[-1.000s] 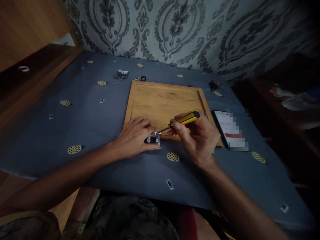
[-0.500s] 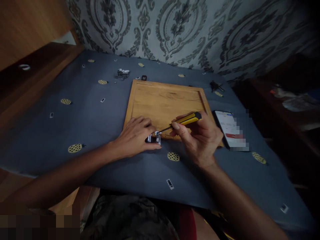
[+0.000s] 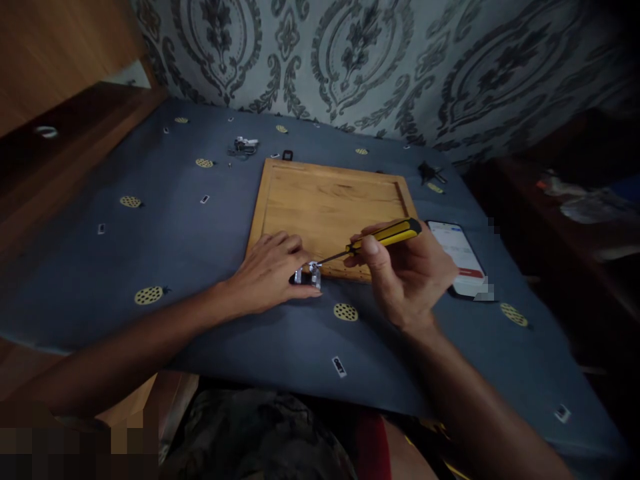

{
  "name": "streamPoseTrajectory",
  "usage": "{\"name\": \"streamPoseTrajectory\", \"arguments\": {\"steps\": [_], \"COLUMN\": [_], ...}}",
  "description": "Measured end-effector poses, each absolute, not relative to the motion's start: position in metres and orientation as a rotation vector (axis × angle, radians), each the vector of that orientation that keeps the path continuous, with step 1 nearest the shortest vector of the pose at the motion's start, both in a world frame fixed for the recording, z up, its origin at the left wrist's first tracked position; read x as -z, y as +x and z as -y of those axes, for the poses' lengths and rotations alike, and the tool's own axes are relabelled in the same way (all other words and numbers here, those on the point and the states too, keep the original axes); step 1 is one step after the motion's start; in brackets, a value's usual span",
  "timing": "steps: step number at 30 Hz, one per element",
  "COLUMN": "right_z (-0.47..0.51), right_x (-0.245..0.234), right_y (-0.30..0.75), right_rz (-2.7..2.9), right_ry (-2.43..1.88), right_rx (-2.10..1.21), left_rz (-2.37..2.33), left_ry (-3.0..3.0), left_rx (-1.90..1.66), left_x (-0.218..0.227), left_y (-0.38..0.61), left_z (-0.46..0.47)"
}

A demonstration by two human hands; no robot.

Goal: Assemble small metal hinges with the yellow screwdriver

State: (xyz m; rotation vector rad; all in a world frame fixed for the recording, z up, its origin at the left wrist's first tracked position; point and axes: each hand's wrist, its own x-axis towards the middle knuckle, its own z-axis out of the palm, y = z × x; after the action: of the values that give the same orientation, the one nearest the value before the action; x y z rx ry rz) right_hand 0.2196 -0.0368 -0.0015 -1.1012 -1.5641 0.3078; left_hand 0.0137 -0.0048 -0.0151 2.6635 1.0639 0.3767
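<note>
A framed wooden panel [image 3: 335, 200] lies flat on the cloth-covered table. At its near edge sits a shiny metal hinge-like fitting [image 3: 315, 275]. My left hand [image 3: 275, 267] rests on the panel's near left corner, with its thumb and fingers closed about the fitting. In my right hand [image 3: 407, 273] is a yellow and black screwdriver [image 3: 387, 237], gripped by its handle. The screwdriver slants down to the left, and its tip meets the top of the fitting. Any screw under the tip is too small to make out.
A phone [image 3: 457, 257] with a lit screen lies right of the panel. Small metal parts [image 3: 243, 147] sit at the back left, and a dark object [image 3: 431, 173] at the back right. A patterned wall [image 3: 340, 67] closes off the far side.
My right hand has shifted slightly right and its grip on the screwdriver handle has changed. The tip stays at the fitting, and my left hand has barely moved.
</note>
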Motion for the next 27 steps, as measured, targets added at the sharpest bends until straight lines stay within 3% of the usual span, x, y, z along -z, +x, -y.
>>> {"name": "streamPoseTrajectory", "arguments": {"steps": [27], "right_z": [0.032], "right_x": [-0.007], "right_y": [0.223], "right_rz": [1.647], "right_ry": [-1.097], "right_rx": [-0.551], "left_rz": [-1.069], "left_ry": [2.671], "left_rx": [-0.370], "left_x": [0.015], "left_y": [0.014], "left_z": [0.005]}}
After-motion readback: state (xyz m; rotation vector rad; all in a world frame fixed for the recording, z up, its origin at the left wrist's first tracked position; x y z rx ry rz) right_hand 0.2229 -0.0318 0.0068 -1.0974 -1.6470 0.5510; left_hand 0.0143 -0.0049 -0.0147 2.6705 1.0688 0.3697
